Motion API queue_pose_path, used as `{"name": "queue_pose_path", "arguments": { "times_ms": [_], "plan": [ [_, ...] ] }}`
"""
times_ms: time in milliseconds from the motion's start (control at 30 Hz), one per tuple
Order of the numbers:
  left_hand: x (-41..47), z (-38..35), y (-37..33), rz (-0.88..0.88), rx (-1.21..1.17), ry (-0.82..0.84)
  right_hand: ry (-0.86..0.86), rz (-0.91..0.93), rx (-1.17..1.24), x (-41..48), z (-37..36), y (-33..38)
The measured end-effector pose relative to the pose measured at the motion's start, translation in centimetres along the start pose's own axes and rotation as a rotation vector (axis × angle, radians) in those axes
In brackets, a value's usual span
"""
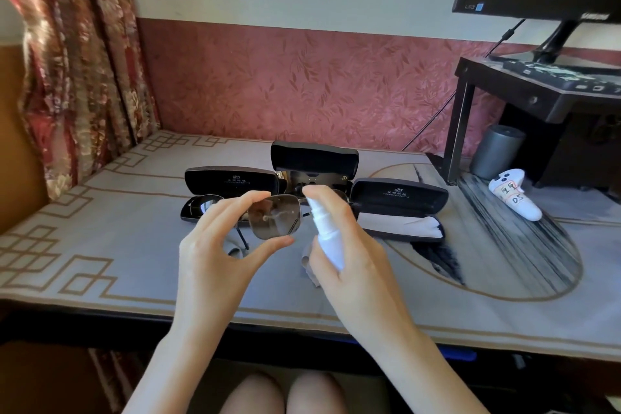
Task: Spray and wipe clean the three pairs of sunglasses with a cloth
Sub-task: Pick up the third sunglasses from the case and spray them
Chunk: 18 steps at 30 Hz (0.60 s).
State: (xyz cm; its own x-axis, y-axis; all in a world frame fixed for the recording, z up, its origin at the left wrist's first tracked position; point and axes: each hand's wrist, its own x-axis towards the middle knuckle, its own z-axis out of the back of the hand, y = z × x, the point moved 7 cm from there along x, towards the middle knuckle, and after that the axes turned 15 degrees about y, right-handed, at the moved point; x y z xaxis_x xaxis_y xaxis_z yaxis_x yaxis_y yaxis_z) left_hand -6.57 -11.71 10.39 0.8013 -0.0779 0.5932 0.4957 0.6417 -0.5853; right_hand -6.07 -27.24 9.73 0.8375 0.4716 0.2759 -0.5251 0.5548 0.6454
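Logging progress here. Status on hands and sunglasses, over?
Left hand pinches sunglasses by one lens. Right hand grips white spray bottle, nozzle at the lens. Grey cloth lies on table beneath, nothing blocking.

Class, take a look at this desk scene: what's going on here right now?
A person is cleaning sunglasses. The left-hand grip pinches one pair of sunglasses above the table, while the right-hand grip holds a white spray bottle aimed at its lens. A cloth lies beneath. A second pair sits in an open case behind.
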Motion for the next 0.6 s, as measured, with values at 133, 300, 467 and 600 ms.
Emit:
{"name": "queue_pose_path", "arguments": {
  "times_ms": [133,300,467,600],
  "plan": [
    [0.05,-0.28,-0.15,-0.017,0.018,0.006,-0.003,-0.003,-0.06,0.46,-0.59,0.55],
    [0.06,-0.35,-0.17,-0.026,0.019,-0.001,-0.04,0.015,-0.049,0.28,-0.4,0.69],
    [0.06,-0.43,-0.05,-0.011,0.023,0.004,-0.051,0.01,-0.097,0.28,-0.17,0.28],
    [0.08,-0.57,-0.01,-0.007,0.023,0.008,-0.04,0.041,-0.079,0.31,-0.08,0.72]
  ]
}}
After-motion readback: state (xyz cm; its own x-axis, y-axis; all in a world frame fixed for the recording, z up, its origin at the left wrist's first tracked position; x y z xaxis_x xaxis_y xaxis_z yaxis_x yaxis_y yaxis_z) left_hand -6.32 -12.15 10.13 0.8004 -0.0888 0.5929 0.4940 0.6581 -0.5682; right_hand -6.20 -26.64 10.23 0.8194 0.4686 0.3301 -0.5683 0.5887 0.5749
